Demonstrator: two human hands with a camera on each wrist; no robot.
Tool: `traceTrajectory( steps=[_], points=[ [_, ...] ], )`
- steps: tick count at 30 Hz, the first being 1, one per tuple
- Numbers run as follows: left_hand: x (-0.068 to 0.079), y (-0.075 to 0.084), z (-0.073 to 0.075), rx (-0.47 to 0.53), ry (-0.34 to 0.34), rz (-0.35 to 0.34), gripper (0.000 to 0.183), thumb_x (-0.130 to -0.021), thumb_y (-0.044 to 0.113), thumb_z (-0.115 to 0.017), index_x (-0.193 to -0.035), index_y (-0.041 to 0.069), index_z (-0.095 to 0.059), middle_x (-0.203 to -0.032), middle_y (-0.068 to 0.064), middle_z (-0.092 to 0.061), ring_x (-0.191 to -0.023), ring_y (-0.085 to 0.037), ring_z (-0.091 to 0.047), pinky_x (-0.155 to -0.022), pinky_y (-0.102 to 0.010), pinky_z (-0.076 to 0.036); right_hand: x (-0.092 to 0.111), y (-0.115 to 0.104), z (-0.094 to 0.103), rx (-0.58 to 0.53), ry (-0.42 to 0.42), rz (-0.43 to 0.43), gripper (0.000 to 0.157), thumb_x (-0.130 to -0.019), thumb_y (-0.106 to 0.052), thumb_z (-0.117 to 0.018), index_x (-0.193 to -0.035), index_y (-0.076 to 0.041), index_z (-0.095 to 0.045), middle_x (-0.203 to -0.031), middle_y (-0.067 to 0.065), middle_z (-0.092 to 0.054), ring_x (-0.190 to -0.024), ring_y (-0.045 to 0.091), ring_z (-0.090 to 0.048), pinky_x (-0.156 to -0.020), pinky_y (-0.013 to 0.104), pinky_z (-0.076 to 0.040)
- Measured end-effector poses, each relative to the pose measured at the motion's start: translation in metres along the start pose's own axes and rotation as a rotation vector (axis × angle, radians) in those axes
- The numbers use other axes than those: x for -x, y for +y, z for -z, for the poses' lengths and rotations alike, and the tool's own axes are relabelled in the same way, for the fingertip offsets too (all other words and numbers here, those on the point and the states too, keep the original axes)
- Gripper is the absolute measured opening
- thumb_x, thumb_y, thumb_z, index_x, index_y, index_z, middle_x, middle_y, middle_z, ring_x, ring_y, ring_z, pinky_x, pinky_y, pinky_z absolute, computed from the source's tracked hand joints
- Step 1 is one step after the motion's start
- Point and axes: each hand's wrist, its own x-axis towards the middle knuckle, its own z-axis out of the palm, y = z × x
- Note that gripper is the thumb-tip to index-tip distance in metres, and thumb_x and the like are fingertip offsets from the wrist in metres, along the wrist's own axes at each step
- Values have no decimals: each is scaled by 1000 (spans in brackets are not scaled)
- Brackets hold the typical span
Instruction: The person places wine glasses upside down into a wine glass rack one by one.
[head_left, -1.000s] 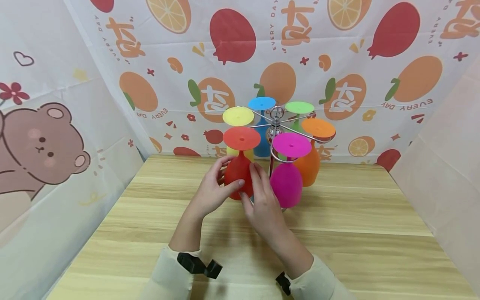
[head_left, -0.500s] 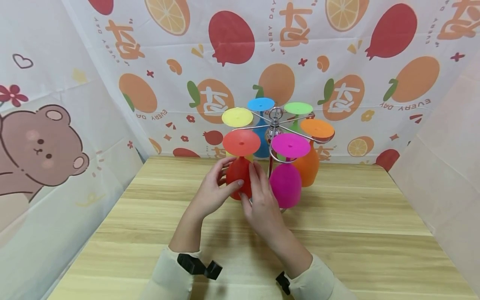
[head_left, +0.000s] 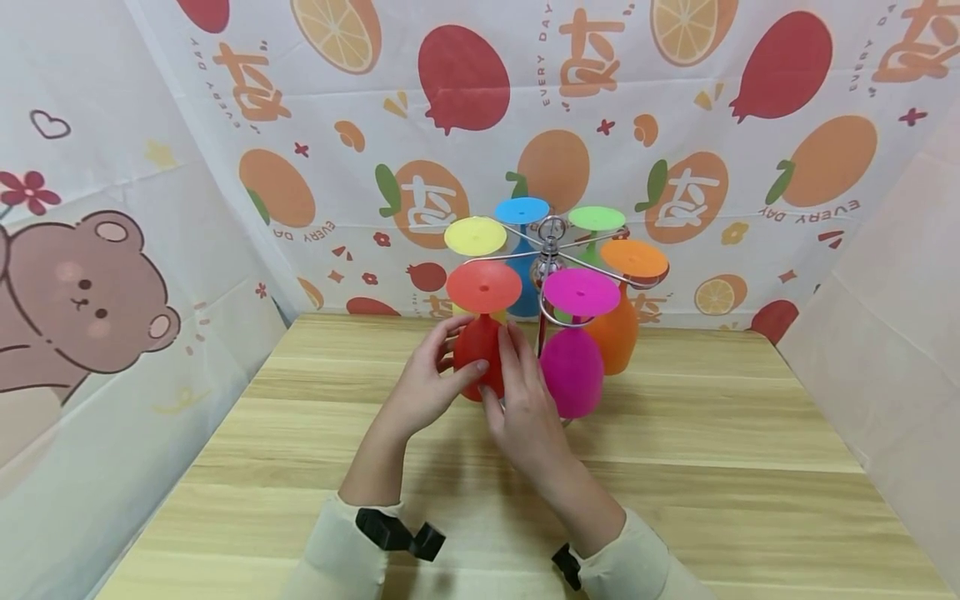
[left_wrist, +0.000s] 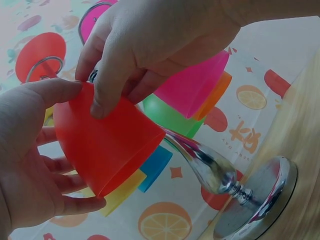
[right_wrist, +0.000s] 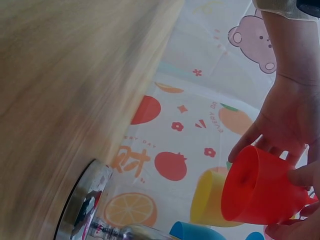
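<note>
A red plastic goblet (head_left: pixel 480 346) hangs upside down at the front left of a chrome goblet rack (head_left: pixel 550 247), its round foot on top. My left hand (head_left: pixel 422 387) grips its bowl from the left, fingers round the far side and thumb in front. From the right, my right hand (head_left: pixel 528 412) holds the same bowl between thumb and fingers. In the left wrist view, the red bowl (left_wrist: pixel 107 142) opens downward, and a wire loop (left_wrist: pixel 45 65) passes under its foot. A magenta goblet (head_left: pixel 572 371) hangs just right of my right hand.
Orange (head_left: pixel 615 333), yellow (head_left: pixel 476 237), blue (head_left: pixel 522 210) and green (head_left: pixel 597 218) goblets also hang inverted round the rack. Its heavy round base (left_wrist: pixel 265 205) stands on the wooden table (head_left: pixel 697 467). A fruit-print cloth (head_left: pixel 465 79) hangs close behind.
The red goblet has shifted slightly right and its foot has sunk a little closer to my hands. Both hands keep nearly the same place on it.
</note>
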Motion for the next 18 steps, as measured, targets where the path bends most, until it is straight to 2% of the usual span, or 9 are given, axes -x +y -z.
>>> traceTrajectory(
  steps=[18],
  points=[
    [-2,-1,1,-10,-2,8,66,-86,23,-76,-142,32,-43,-138,3,-50,-128,-24,-48,-102,-55,-46,1,0,3,-13,22,40,90,-80,-5,-79,-154,-6,-28,-159,11,-29,-145,25,-34,-101,38,-48]
  ],
)
